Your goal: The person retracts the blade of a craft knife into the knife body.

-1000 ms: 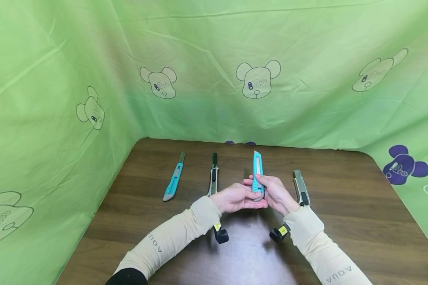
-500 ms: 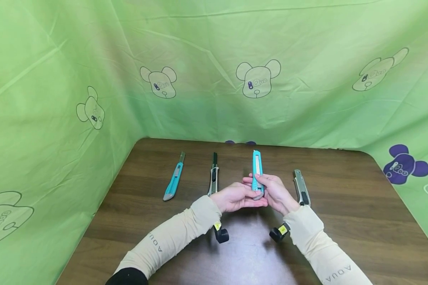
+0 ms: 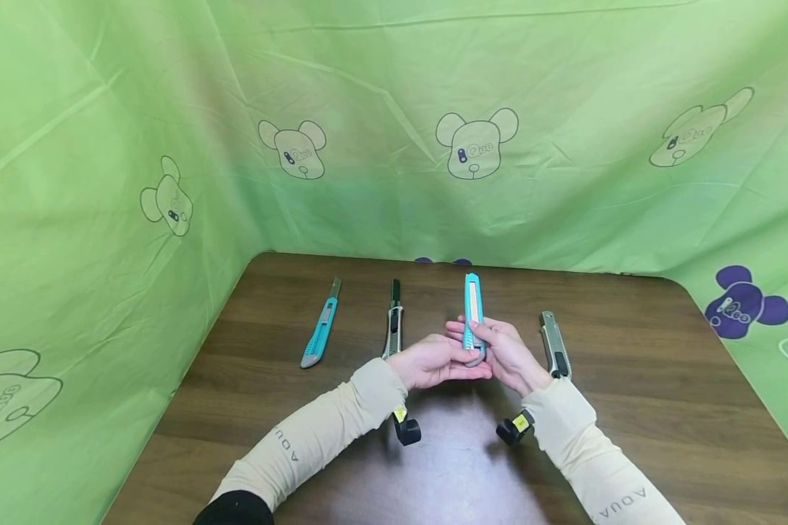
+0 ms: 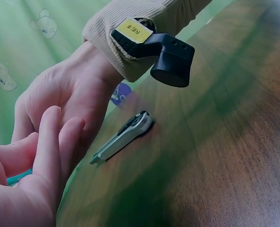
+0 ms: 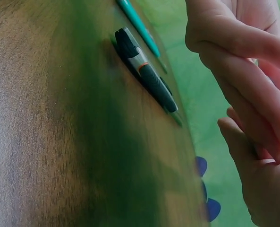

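A light-blue utility knife (image 3: pixel 473 306) stands nearly upright in front of me, its slotted face with the pale blade strip toward the head camera. My right hand (image 3: pixel 511 356) grips its lower body, with the thumb across the front. From the left, my left hand (image 3: pixel 433 362) pinches the grey bottom end, thumb on the face and fingers stretched beneath. In the left wrist view the fingers (image 4: pixel 50 156) hide most of the knife; a bit of blue shows between them. The right wrist view shows both hands close together at the right, the knife hidden.
On the brown table (image 3: pixel 643 408) lie a slim blue utility knife (image 3: pixel 319 332) at left, a silver-and-black one (image 3: pixel 394 324) partly behind my left wrist, and a grey one (image 3: pixel 555 346) beside my right wrist. Green printed cloth (image 3: pixel 374 95) encloses the back and sides.
The top of the held knife has shifted slightly up and left, and its tip looks more rounded. Both hands keep their hold almost in place. The knives on the table have not moved.
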`<state>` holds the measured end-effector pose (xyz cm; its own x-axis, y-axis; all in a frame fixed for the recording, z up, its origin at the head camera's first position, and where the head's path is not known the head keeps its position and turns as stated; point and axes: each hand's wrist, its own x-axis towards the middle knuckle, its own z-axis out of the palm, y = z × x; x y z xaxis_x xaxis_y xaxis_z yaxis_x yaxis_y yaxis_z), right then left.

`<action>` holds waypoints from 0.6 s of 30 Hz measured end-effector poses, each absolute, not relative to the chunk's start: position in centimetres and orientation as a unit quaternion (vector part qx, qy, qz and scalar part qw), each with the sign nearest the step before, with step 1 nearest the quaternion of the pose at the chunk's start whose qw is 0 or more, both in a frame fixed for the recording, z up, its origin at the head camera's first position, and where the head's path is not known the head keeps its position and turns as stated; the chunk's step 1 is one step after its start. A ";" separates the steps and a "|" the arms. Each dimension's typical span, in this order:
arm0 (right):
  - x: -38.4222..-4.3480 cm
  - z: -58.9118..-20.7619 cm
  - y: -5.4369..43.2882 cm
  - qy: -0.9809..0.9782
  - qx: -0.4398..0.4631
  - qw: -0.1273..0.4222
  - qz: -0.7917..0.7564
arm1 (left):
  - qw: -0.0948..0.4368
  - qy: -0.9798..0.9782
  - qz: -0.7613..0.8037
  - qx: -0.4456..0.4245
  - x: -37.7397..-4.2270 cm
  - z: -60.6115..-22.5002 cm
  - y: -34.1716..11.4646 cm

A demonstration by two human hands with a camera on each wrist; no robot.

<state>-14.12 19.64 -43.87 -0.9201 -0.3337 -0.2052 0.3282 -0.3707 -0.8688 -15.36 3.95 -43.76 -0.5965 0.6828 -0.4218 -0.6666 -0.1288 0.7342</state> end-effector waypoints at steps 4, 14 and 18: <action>-14.1 -44.0 19.6 0.541 -0.003 0.195 -0.818 | 0.442 0.484 0.755 0.013 -15.4 -43.8 3.9; -13.9 -44.1 20.0 0.527 -0.041 0.199 -0.825 | 0.446 0.487 0.750 0.023 -15.3 -43.6 3.9; -13.9 -44.0 20.0 0.508 -0.022 0.208 -0.836 | 0.449 0.487 0.749 0.020 -15.2 -43.6 3.9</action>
